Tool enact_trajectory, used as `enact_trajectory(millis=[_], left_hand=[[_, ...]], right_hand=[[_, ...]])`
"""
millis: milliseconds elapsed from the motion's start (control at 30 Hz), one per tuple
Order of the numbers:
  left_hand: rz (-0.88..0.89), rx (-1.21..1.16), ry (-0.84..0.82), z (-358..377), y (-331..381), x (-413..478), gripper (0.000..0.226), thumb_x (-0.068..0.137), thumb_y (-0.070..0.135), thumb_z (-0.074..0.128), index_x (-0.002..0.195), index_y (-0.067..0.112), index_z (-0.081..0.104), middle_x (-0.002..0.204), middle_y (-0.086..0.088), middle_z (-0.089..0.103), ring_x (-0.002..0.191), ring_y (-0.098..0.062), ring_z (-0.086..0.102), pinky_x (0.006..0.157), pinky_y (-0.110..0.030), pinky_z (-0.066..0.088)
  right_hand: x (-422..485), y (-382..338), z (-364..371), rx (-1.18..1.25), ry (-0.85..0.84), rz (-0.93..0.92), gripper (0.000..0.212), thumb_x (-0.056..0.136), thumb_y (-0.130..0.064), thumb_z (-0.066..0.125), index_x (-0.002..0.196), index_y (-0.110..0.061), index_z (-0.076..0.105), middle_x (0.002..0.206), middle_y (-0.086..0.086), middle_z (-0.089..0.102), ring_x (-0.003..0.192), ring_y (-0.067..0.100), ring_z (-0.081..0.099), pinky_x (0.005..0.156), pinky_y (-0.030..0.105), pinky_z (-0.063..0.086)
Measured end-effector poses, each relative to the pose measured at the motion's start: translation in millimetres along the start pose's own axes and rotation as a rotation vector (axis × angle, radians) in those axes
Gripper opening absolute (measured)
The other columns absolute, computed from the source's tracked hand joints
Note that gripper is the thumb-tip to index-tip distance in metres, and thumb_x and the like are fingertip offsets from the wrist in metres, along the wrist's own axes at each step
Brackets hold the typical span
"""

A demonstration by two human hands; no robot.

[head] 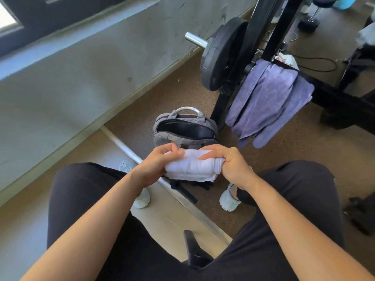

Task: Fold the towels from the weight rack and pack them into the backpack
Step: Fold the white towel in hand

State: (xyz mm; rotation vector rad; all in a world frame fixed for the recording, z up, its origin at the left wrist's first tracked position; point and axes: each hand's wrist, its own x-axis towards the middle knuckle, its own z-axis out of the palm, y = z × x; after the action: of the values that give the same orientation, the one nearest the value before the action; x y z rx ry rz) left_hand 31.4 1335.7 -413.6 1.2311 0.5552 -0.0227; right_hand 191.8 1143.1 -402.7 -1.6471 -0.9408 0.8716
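I hold a white towel (189,168), folded into a thick bundle, between both hands above my knees. My left hand (156,163) grips its left end and my right hand (231,165) clamps its right end. Just beyond the towel a grey backpack (183,136) stands on the floor with its main compartment unzipped and dark inside. A purple towel (267,100) hangs draped over a bar of the black weight rack (269,37), to the right of the backpack.
A black weight plate (221,53) on a chrome bar end sits left of the rack upright. A grey wall runs along the left. A white pipe (125,149) lies on the floor. A dumbbell (312,19) rests far right. My legs and white shoes frame the backpack.
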Motion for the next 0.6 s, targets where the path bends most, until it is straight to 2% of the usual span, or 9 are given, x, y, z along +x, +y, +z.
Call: enact_trajectory(millis=[100, 200, 233, 300, 367, 400, 433, 500, 600], left_hand=[[0.130, 0.159, 0.047, 1.2, -3.6, -1.0, 0.031, 0.068, 0.019, 0.088, 0.072, 0.022, 0.057, 0.084, -0.006, 0.066, 0.081, -0.021, 0.065, 0.067, -0.034, 0.054], [0.206, 0.356, 0.045, 1.0, -2.4, -3.9, 0.031, 0.072, 0.008, 0.089, 0.078, 0.019, 0.061, 0.101, -0.006, 0.072, 0.093, -0.023, 0.070, 0.081, -0.041, 0.058], [0.234, 0.404, 0.034, 3.3, -2.0, -4.3, 0.031, 0.073, 0.007, 0.089, 0.079, 0.019, 0.062, 0.104, -0.006, 0.071, 0.096, -0.025, 0.069, 0.084, -0.043, 0.057], [0.308, 0.475, 0.027, 7.3, -2.6, -3.2, 0.032, 0.072, 0.009, 0.090, 0.081, 0.022, 0.063, 0.106, -0.001, 0.069, 0.100, -0.023, 0.068, 0.085, -0.041, 0.056], [0.384, 0.566, 0.022, 11.1, -2.3, -1.2, 0.035, 0.072, 0.013, 0.092, 0.082, 0.026, 0.062, 0.106, 0.005, 0.067, 0.100, -0.018, 0.066, 0.083, -0.033, 0.055], [0.418, 0.607, 0.002, 12.5, -2.5, -0.1, 0.036, 0.072, 0.016, 0.093, 0.083, 0.029, 0.060, 0.107, 0.006, 0.067, 0.102, -0.018, 0.066, 0.083, -0.031, 0.054], [0.455, 0.653, -0.035, 13.6, -2.8, 0.8, 0.038, 0.072, 0.021, 0.093, 0.084, 0.033, 0.059, 0.109, 0.006, 0.066, 0.103, -0.019, 0.066, 0.084, -0.031, 0.055], [0.527, 0.760, -0.115, 14.1, -4.0, 4.2, 0.040, 0.074, 0.033, 0.091, 0.088, 0.041, 0.054, 0.109, 0.007, 0.064, 0.102, -0.020, 0.065, 0.082, -0.033, 0.055], [0.511, 0.894, -0.155, 3.6, 0.5, 17.2, 0.042, 0.078, 0.054, 0.083, 0.107, 0.040, 0.055, 0.111, 0.012, 0.062, 0.101, -0.014, 0.063, 0.079, -0.033, 0.054]], right_hand=[[1.3, 1.8, -6.9, -0.128, -0.172, 0.104, 0.046, 0.084, 0.008, 0.051, 0.097, -0.026, 0.078, 0.132, -0.006, 0.060, 0.124, 0.002, 0.054, 0.107, 0.032, 0.045], [1.5, 4.4, -16.2, 0.041, -0.313, 0.233, 0.019, 0.072, -0.017, 0.057, 0.089, -0.017, 0.066, 0.126, 0.005, 0.063, 0.112, 0.019, 0.061, 0.092, 0.038, 0.044], [2.6, 4.3, -16.4, 0.067, -0.303, 0.254, 0.020, 0.073, -0.024, 0.062, 0.090, -0.015, 0.059, 0.119, 0.009, 0.065, 0.104, 0.017, 0.062, 0.087, 0.036, 0.045], [6.5, 5.9, -13.9, -0.022, -0.261, 0.269, 0.046, 0.071, -0.038, 0.077, 0.104, -0.016, 0.053, 0.109, 0.005, 0.064, 0.099, 0.008, 0.062, 0.084, 0.029, 0.050], [12.1, 8.5, -5.7, -0.186, -0.302, 0.253, 0.073, 0.068, -0.047, 0.084, 0.128, -0.024, 0.049, 0.115, -0.002, 0.064, 0.104, 0.007, 0.064, 0.090, 0.029, 0.055], [14.9, 10.2, -2.0, -0.271, -0.345, 0.236, 0.075, 0.069, -0.047, 0.084, 0.133, -0.027, 0.049, 0.115, -0.005, 0.065, 0.105, 0.008, 0.064, 0.090, 0.030, 0.056], [17.6, 12.2, 1.1, -0.339, -0.386, 0.214, 0.067, 0.071, -0.046, 0.084, 0.129, -0.026, 0.054, 0.112, -0.006, 0.066, 0.101, 0.009, 0.065, 0.088, 0.033, 0.057], [23.9, 14.4, 3.0, -0.428, -0.431, 0.175, 0.045, 0.073, -0.039, 0.084, 0.108, -0.019, 0.063, 0.097, -0.002, 0.069, 0.087, 0.012, 0.065, 0.079, 0.039, 0.057], [37.9, 15.4, -3.9, -0.461, -0.429, 0.145, 0.032, 0.073, -0.028, 0.085, 0.092, -0.016, 0.062, 0.085, 0.004, 0.066, 0.072, 0.010, 0.058, 0.066, 0.030, 0.048]])
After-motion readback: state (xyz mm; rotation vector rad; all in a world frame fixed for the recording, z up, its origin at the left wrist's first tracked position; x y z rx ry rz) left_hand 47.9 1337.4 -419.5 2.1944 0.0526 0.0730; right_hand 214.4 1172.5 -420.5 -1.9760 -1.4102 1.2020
